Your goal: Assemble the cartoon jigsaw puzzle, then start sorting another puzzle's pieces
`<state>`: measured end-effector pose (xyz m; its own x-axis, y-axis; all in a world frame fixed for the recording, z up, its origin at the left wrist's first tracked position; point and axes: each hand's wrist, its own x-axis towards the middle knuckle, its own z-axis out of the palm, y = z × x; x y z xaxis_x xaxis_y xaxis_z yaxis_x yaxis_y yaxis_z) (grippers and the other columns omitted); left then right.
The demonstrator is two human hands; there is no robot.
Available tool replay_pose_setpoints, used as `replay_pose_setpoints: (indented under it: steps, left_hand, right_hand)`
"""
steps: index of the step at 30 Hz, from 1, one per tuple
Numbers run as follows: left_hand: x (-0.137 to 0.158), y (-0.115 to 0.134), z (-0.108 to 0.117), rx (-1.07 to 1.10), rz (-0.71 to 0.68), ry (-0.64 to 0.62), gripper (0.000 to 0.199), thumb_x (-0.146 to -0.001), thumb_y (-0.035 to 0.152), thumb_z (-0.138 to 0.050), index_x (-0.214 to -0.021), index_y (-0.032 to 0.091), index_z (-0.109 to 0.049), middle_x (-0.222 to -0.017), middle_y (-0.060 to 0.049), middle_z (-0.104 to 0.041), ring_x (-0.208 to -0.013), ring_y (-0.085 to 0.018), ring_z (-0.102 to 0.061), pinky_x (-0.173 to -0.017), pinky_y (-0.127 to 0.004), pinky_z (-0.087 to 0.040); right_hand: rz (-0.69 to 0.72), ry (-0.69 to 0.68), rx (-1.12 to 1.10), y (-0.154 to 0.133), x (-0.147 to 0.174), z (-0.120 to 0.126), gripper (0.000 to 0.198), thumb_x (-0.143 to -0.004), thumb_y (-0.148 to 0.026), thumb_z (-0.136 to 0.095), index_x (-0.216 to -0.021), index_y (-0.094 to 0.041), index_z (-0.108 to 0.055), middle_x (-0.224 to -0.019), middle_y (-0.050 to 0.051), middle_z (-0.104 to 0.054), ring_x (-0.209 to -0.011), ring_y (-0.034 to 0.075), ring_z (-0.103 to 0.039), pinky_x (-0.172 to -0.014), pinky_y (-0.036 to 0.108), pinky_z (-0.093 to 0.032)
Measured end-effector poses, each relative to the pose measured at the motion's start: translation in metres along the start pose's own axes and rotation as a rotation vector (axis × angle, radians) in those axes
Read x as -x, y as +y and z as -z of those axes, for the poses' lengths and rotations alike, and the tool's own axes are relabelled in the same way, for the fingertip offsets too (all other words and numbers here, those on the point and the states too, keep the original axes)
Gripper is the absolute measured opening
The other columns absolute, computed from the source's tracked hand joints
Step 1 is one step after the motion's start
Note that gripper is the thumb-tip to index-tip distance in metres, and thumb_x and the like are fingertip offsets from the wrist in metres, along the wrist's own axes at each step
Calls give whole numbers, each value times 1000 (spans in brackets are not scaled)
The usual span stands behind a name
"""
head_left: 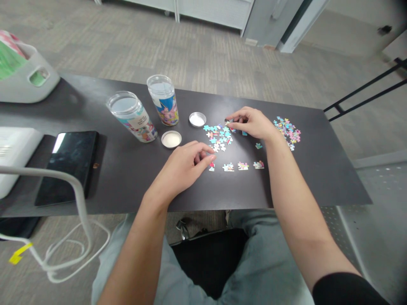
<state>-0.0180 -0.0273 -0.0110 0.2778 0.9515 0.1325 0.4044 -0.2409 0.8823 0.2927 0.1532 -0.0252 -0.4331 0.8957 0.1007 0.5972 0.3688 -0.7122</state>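
My right hand (249, 123) pinches a small jigsaw puzzle piece (227, 123) between thumb and fingertips, at the far edge of a loose pile of puzzle pieces (219, 137). Those pieces are mostly light blue and white. My left hand (187, 163) rests by the near left side of this pile, thumb and index finger a little apart with nothing visible between them. Nearer to me lies a row of pieces, among them a pink and yellow puzzle piece (243, 166) and one partly behind my left thumb. Beyond my right wrist is a second, pinker pile of pieces (288, 131).
Two clear-topped printed canisters (135, 118) stand left of the pile. A silver lid (197, 119) and a cream-coloured lid (171, 139) lie beside them. Farther left on the dark table (127, 178) are a black tablet (68, 165), a white cable (78, 190) and a white basket (34, 80).
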Motion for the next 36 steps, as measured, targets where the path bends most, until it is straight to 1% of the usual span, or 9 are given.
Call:
replay_pose_setpoints:
  steps: [5,8,13,17,20,23,26,29,36]
  left_hand:
    - [0,-1,0,1,1,0,15,-113,34,-83,-121,25,-91,-99,-1,-80,-81,-22,-70,-76,-39,-54]
    - [0,-1,0,-3,-5,2,15,-113,34,-84,-122,25,-91,-99,-1,-80,-82,-22,-70,-77,-40,-54]
    - [-1,-1,-2,-23,-30,8,12,-113,30,-86,-122,25,-91,-99,-1,-79,-83,-22,-70,-78,-39,-54]
    - [-4,3,-6,-85,-56,9,13,-109,20,-91,-122,23,-91,-104,-1,-78,-90,-23,-72,-85,-40,-54]
    - [-5,9,-12,-237,-49,-17,16,-106,19,-99,-118,25,-92,-116,-3,-83,-107,-27,-77,-104,-48,-51]
    - [-5,15,-21,-346,-78,-46,21,-104,27,-107,-120,29,-93,-131,-4,-82,-126,-34,-74,-119,-57,-41]
    - [-4,17,-30,-375,-121,-67,27,-101,31,-110,-122,32,-93,-136,-5,-80,-132,-36,-69,-120,-57,-38]
    - [-7,16,-36,-402,-132,-72,24,-102,30,-108,-121,32,-93,-137,-6,-79,-133,-37,-66,-119,-57,-37]
    - [-16,19,-42,-405,-110,-91,15,-103,28,-104,-113,31,-93,-129,-5,-80,-128,-35,-65,-121,-57,-35]
  right_hand:
    - [-90,-20,-97,-3,1,0,50,-82,-67,-112,-101,-25,-92,-87,6,-80,-77,21,-66,-73,40,-53]
    - [-123,-10,-156,-5,1,-2,57,-75,-69,-117,-96,-25,-86,-85,5,-80,-78,21,-67,-72,39,-51]
    - [-81,6,-282,-9,-1,-7,45,-83,-57,-111,-96,-25,-81,-89,4,-81,-80,20,-66,-74,38,-52]
    - [-37,42,-373,-17,4,-10,39,-84,-47,-108,-103,-26,-81,-92,3,-81,-85,20,-69,-81,38,-58]
    - [2,49,-388,-26,25,-10,37,-88,-52,-105,-105,-26,-85,-96,4,-82,-89,21,-70,-85,39,-60]
    - [-24,42,-351,-38,61,-5,34,-94,-56,-104,-105,-27,-89,-99,5,-85,-86,21,-67,-80,38,-56]
    - [-107,-34,-354,-53,98,0,36,-95,-57,-105,-108,-27,-90,-90,2,-81,-73,18,-58,-67,37,-46]
    - [-176,-170,-423,-66,120,1,36,-93,-52,-105,-110,-27,-87,-87,2,-83,-76,20,-68,-71,37,-50]
    - [-180,-230,-403,-70,121,0,27,-92,-42,-103,-106,-28,-85,-93,3,-88,-83,24,-77,-77,41,-55]
